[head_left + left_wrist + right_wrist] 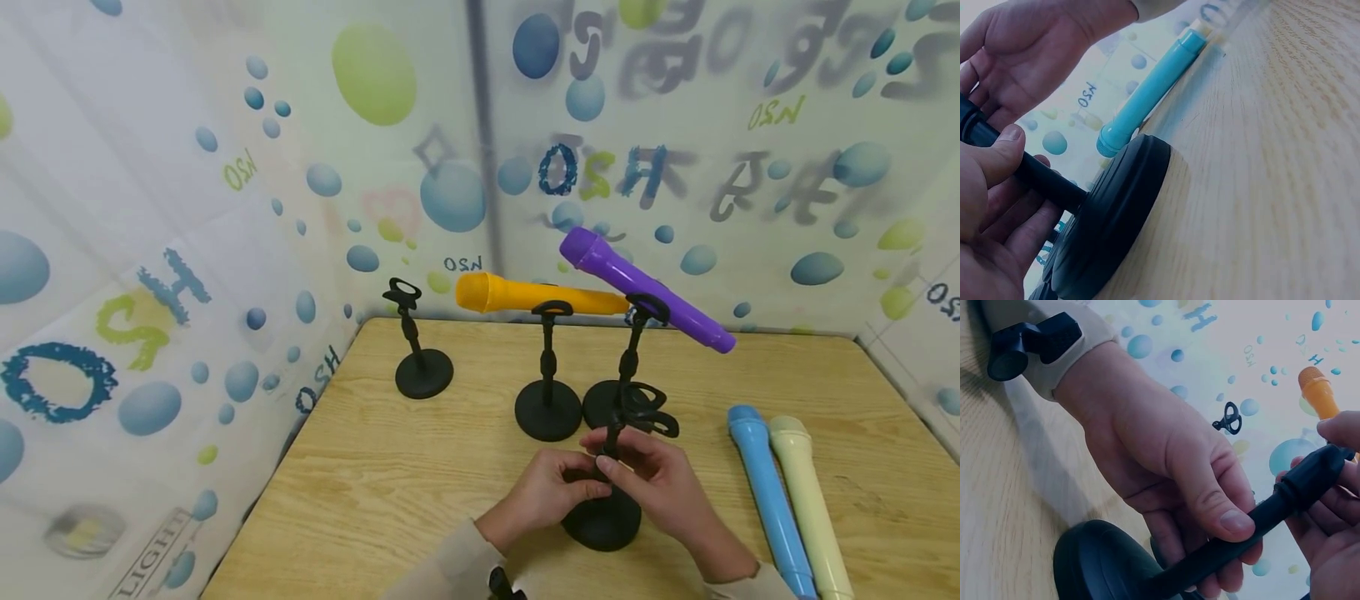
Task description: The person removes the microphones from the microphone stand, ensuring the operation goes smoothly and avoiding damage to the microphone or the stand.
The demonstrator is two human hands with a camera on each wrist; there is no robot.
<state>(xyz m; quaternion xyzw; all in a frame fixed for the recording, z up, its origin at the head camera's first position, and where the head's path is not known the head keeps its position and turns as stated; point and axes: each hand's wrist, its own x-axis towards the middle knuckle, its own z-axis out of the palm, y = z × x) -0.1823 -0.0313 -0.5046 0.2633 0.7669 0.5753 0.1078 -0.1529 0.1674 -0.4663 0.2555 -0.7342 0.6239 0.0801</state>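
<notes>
Both hands are on a black microphone stand (607,525) with a round base at the near middle of the table. My left hand (540,492) grips the lower part of its pole (1047,181), thumb laid along it. Higher up, my right hand (671,487) holds the stand at the thicker collar (1311,478), thumb and fingers around it. The clip (652,410) at the top is without a microphone and overlaps the stand behind it. In the left wrist view the base (1116,219) is seen edge-on, close over the wooden surface.
Behind, one stand (547,412) bears an orange microphone (525,296) and another (598,404) a tilted purple microphone (652,292). A bare stand (423,375) is farther left. Blue (768,496) and cream (810,500) microphones lie at right on the wooden table (337,492). Patterned curtains (285,225) border it.
</notes>
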